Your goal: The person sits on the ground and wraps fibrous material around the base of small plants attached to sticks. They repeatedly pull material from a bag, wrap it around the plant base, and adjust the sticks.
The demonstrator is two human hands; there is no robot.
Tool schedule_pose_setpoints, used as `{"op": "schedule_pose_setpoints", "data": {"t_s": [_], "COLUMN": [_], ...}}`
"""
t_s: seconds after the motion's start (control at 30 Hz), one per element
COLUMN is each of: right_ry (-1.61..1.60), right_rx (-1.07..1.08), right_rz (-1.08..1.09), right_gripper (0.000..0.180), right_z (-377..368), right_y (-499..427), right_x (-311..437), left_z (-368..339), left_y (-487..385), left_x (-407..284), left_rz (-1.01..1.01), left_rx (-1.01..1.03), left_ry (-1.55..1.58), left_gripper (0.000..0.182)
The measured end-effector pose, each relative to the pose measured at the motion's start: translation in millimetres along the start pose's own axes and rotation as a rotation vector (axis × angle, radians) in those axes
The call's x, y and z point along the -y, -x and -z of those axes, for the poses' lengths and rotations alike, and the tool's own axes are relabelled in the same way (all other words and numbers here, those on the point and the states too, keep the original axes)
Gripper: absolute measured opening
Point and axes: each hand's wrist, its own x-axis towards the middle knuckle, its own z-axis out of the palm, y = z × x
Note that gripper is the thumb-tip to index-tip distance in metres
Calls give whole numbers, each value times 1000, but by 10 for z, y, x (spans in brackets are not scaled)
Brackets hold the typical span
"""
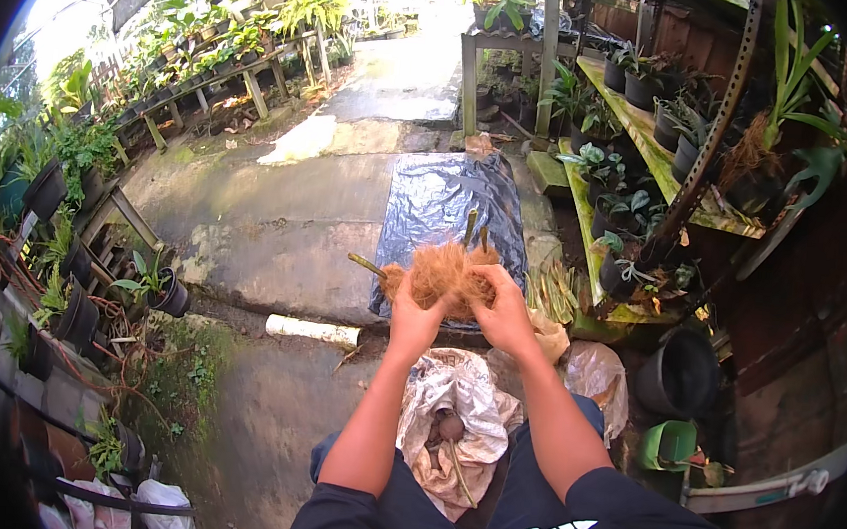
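Observation:
A loose clump of brown coconut fibre (439,269) is held between my two hands, over the near end of a black plastic sheet (459,193). My left hand (416,324) grips its left side, and my right hand (505,312) pinches the right side. Just beyond are fibre-wrapped balls, partly hidden by the clump. A green cut stem (366,264) sticks out to the left, and another upright stem (470,227) rises behind. Between my legs an open white woven sack (433,384) contains a round brown ball (450,426) and a thin stick (463,476).
Cut green stems (552,293) lie right of the sheet, near a clear plastic bag (597,382). A black bucket (678,370) and green container (669,444) stand at right. A white tube (312,330) lies left. Potted plants line mossy shelves (649,144) and a left bench (207,76).

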Motion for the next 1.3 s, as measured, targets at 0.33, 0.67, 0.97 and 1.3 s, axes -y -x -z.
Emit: {"op": "schedule_pose_setpoints", "data": {"t_s": [0.33, 0.67, 0.97, 1.3], "right_ry": [-531, -463, -347, -794], "right_rx": [-51, -14, 69, -54], "right_rz": [-229, -265, -247, -386], "right_gripper": [63, 33, 54, 70], "right_z": [-241, -135, -25, -299], "right_y": [28, -43, -42, 31], "right_x": [-96, -304, -86, -89], "left_z": [4, -41, 87, 48], "left_y": [-23, 44, -5, 1], "left_x": [217, 7, 127, 264], "left_rz": [95, 75, 57, 208], "left_rx": [-42, 24, 45, 37], "left_ry": [124, 117, -187, -98], "left_gripper": [33, 69, 32, 33]}}
